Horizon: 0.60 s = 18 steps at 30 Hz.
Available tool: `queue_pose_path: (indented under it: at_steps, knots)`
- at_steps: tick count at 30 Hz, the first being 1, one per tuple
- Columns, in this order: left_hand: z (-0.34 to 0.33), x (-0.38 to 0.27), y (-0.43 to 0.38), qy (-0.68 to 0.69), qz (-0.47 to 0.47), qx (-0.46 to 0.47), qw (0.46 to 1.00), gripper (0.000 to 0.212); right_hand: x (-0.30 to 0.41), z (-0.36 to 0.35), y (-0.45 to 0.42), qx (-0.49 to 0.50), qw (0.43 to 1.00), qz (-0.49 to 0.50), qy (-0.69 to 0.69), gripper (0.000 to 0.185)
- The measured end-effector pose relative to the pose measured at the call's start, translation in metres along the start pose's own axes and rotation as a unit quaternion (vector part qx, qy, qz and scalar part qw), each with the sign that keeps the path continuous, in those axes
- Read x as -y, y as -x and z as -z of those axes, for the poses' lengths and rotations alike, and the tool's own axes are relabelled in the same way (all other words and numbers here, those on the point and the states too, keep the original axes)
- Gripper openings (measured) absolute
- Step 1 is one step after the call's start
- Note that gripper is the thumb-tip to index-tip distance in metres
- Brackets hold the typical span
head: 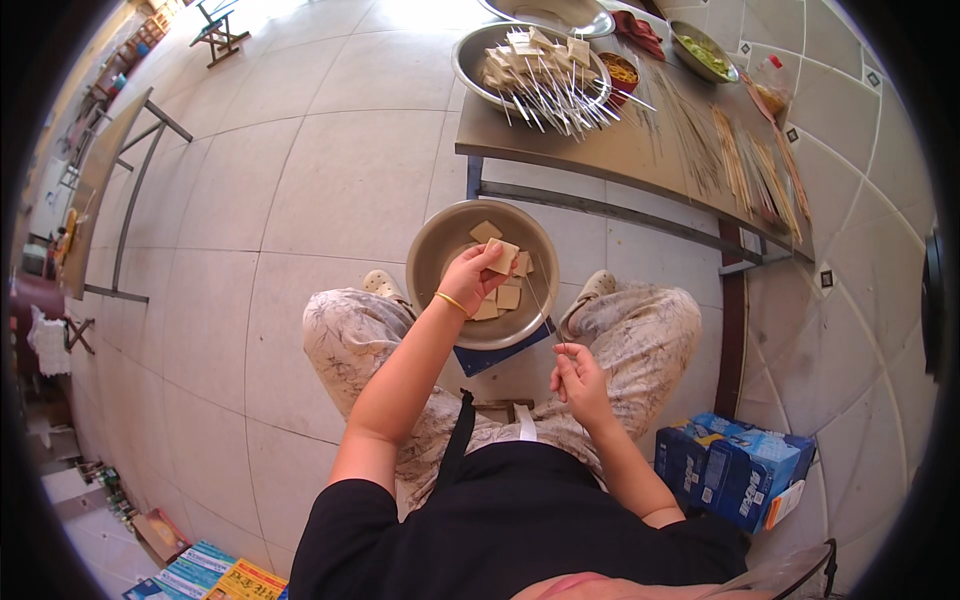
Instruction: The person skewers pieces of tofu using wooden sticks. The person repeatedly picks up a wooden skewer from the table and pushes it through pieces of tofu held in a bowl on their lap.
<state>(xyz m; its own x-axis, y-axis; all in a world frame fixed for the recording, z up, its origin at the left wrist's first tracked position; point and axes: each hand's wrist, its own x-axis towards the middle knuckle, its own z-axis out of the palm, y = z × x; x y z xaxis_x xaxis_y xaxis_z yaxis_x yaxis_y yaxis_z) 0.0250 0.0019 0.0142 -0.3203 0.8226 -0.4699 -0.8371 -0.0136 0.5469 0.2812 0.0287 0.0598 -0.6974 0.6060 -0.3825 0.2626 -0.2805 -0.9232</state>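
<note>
My left hand (pixel 478 276) grips a pale square slab (pixel 502 256), probably tofu, between thumb and fingers over a metal basin (pixel 417 279). More such pieces (pixel 508 296) lie in the basin between my knees. Lower right, my right hand (pixel 579 379) pinches a thin metal skewer (pixel 541 306) that slants up toward the held piece; whether its tip touches the piece cannot be told. At the top, a second metal bowl (pixel 466 66) on a table holds a heap of skewered slabs (pixel 536 64), their skewers sticking out toward me.
The metal-topped table (pixel 540 146) bears loose metal skewers (pixel 686 127), wooden sticks (pixel 731 161), a red container of yellowish strips (pixel 619 71) and a bowl of green food (pixel 703 54). A blue box (pixel 495 357) sits under the basin. Blue cartons (pixel 731 469) stand at lower right.
</note>
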Motion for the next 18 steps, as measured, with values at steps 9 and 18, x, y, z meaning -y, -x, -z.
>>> queue_pose_path:
  at_steps: [9,18]
  knots:
    - [-0.002,-0.013,0.001,0.007,0.009,-0.033,0.999,0.03,0.002,0.004,0.0,0.014,1.0,0.011,0.0,0.017]
    - [0.001,-0.016,-0.001,-0.049,0.006,-0.022,0.999,0.031,0.0,0.006,0.0,0.016,1.0,-0.009,0.007,0.017]
